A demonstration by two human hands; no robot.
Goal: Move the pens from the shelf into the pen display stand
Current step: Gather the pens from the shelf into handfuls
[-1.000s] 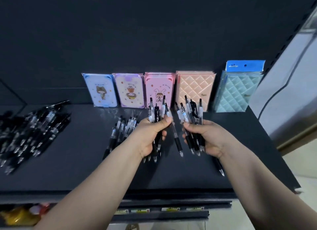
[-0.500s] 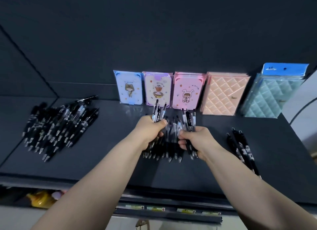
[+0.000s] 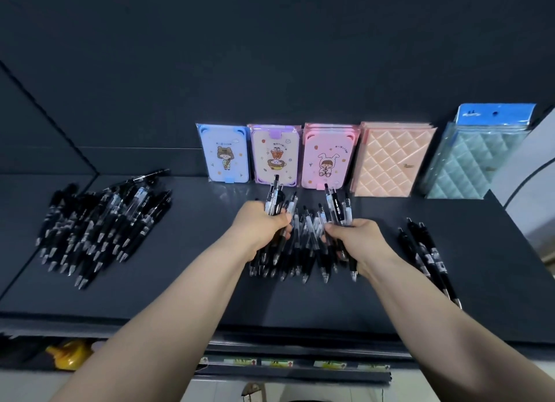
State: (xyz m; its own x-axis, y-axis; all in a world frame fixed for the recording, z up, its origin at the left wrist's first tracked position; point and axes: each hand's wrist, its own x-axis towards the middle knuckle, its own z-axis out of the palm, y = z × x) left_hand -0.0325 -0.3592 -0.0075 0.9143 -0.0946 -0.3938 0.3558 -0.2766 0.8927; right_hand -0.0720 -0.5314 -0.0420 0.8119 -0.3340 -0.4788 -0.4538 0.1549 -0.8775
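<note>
On the dark shelf (image 3: 186, 296), near its back edge, left hand (image 3: 264, 229) and right hand (image 3: 359, 241) each squeeze some pens (image 3: 274, 199).

Dim overall. The black shelf (image 3: 180, 296) and back panel (image 3: 270, 56) swallow most of the light. Brightest areas are the row of pastel notebooks (image 3: 324, 158) and the pale wall (image 3: 537, 191) right of it. There is a soft sheen on the notebooks' plastic wrap, with faint reflections on the shelf just in front of them. Forearms (image 3: 186, 308) are lit evenly on their upper side. The pile of pens (image 3: 102, 221) left of the notebooks is soft and smeared. Wide-angle bowing: panel seams left of the notebooks slant. Price labels (image 3: 288, 364) below the notebooks are blurred.
</note>
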